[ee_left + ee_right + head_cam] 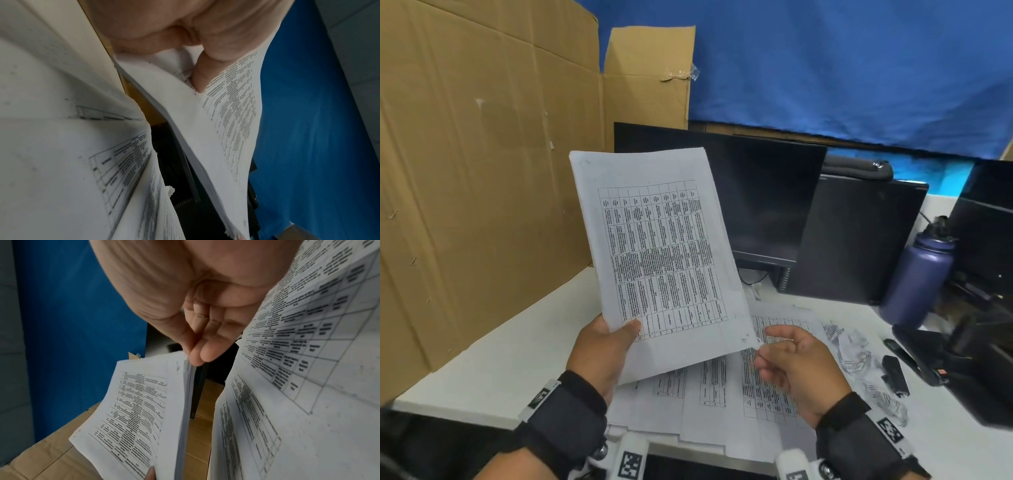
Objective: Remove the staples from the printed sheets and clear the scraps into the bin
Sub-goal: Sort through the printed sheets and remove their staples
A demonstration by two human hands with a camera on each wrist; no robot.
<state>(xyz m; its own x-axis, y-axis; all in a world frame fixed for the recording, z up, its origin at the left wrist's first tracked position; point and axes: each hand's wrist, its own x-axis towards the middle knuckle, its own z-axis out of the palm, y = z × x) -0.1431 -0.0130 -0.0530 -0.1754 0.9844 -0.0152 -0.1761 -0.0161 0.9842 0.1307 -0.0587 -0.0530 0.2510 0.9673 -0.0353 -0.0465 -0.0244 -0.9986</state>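
A thick stack of printed sheets [661,246] with a table of text is held up above the white desk [517,353], tilted left. My left hand [613,342] grips its lower left edge, thumb on the front page; in the left wrist view the thumb [203,78] presses on the stack [226,129]. My right hand [774,346] pinches the stack's lower right corner, where small holes mark the paper. In the right wrist view its thumb and forefinger [195,356] meet on that corner of the stack [144,402]. No staple is visible.
Loose printed sheets [722,394] lie spread on the desk under my hands. Torn paper scraps [859,356] and a small black tool [893,375] lie to the right. A purple bottle [917,281], a dark monitor [763,202] and a cardboard sheet [482,171] surround the desk.
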